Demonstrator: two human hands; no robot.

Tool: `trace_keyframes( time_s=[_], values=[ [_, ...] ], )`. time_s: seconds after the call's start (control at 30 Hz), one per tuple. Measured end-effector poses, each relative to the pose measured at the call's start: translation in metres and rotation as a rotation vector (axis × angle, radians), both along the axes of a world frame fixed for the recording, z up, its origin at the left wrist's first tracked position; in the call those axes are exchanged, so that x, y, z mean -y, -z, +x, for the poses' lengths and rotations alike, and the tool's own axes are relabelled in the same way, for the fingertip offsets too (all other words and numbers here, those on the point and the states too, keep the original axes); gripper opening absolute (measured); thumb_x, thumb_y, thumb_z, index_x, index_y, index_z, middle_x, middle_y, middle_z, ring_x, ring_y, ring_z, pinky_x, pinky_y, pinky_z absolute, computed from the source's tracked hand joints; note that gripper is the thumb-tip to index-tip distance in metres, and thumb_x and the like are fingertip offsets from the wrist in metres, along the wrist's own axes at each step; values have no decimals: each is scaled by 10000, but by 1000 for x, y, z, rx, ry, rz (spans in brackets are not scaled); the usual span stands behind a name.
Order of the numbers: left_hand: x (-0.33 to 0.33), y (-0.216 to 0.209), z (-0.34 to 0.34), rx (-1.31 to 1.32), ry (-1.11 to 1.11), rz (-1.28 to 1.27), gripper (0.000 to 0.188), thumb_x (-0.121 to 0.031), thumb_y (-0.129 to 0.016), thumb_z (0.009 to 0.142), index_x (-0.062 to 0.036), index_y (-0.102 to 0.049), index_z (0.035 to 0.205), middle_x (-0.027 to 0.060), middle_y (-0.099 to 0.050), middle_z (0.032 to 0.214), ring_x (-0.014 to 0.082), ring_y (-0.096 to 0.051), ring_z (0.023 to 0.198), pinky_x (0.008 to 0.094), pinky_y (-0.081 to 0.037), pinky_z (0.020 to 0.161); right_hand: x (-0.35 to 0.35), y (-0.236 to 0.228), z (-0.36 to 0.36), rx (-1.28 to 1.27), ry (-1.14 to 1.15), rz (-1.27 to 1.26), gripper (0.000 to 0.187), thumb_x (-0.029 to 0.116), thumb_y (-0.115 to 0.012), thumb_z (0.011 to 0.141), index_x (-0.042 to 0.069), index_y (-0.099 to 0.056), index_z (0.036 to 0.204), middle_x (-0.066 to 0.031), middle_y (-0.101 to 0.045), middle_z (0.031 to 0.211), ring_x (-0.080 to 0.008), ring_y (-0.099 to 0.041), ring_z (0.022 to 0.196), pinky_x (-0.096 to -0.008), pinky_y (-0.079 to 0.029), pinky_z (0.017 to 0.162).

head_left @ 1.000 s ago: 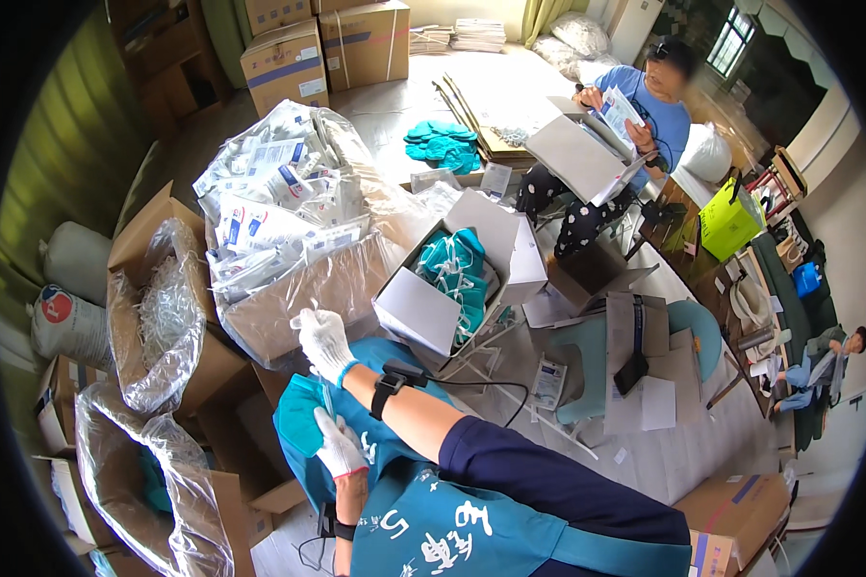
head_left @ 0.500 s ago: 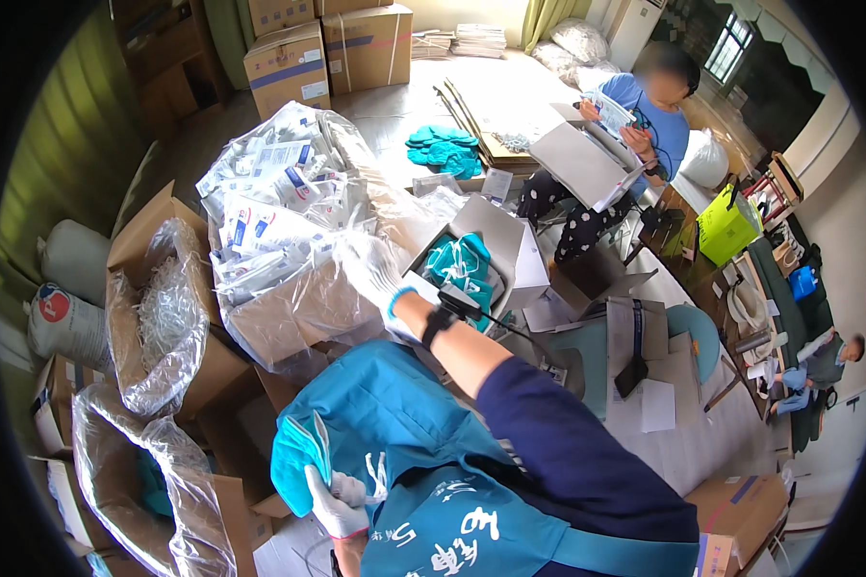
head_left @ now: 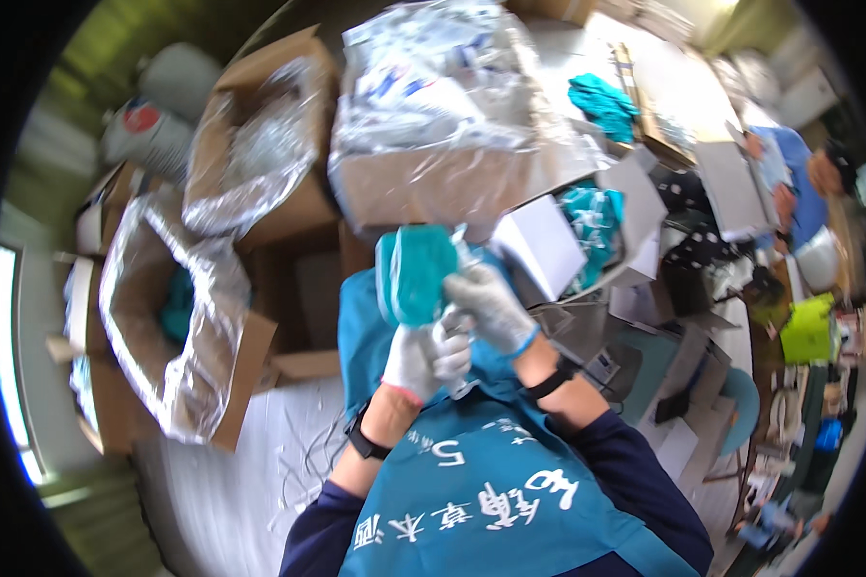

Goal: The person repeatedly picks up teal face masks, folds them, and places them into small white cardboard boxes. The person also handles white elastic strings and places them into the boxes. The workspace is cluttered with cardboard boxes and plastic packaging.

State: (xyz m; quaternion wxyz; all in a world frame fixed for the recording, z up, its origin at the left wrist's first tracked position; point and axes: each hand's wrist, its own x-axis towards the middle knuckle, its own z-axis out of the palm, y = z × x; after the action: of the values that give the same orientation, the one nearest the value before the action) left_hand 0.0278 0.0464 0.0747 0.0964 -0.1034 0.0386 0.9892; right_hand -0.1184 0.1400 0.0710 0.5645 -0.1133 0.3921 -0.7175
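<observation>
Cardboard boxes lined with clear plastic (head_left: 216,154) fill the upper left of the frame, and an open white box (head_left: 548,245) of teal items sits right of centre. At centre, the left hand (head_left: 419,361) and right hand (head_left: 486,308), both in white gloves, meet with fingers closed on a teal bundle (head_left: 416,272) raised above the blue apron (head_left: 491,500).

My left hand (head_left: 416,358) and right hand (head_left: 491,308) are meeting in front of my chest, touching, with a folded cloth bundle (head_left: 414,272) sitting just above them. A bag-covered box (head_left: 452,125) is standing behind that. An open carton (head_left: 587,231) is lying to its right, a bag-lined box (head_left: 178,317) sitting to my left, another lined box (head_left: 260,144) behind it. Another person (head_left: 799,192) is sitting far right.
</observation>
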Motion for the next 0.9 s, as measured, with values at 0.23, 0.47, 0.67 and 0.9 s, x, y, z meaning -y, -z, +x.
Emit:
trace_keyframes(
  time_s=[0.23, 0.47, 0.67, 0.9],
  values=[
    [29, 15, 22, 422, -538, -1075, 636, -564, -485, 994, -18, -552, 1313, 73, -646, 1183, 182, -606, 1059, 345, -469, 952, -6, -6, -4, -465, 24, 323, 211, 204, -761, 890, 52, -709, 1027, 50, -584, 689, -20, -466, 527, -187, -401, 477],
    [26, -1, -19, 551, -941, -1163, 185, -184, -648, 991, -23, -683, 1077, 26, -697, 988, 105, -625, 890, 264, -519, 819, 0, 20, 23, 438, 243, 156, 295, 280, -686, 951, 107, -641, 1185, 10, -605, 815, -68, -576, 686, -212, -427, 515],
    [40, 4, -26, 638, -1209, -1600, 80, -95, -674, 962, -24, -698, 989, 39, -710, 898, 115, -629, 778, 269, -515, 728, -14, 0, 41, 229, -368, 57, 264, 384, -586, 1009, 122, -590, 973, 63, -439, 665, -76, -487, 537, -202, -399, 456],
    [12, 53, -41, 312, -869, -1669, 73, 9, -709, 884, -48, -662, 879, -38, -650, 831, 50, -589, 735, 223, -488, 660, 49, 58, -3, 1053, -44, -428, 291, 245, -399, 1043, 156, -532, 800, 72, -370, 522, -74, -347, 395, -260, -294, 384]
  ],
)
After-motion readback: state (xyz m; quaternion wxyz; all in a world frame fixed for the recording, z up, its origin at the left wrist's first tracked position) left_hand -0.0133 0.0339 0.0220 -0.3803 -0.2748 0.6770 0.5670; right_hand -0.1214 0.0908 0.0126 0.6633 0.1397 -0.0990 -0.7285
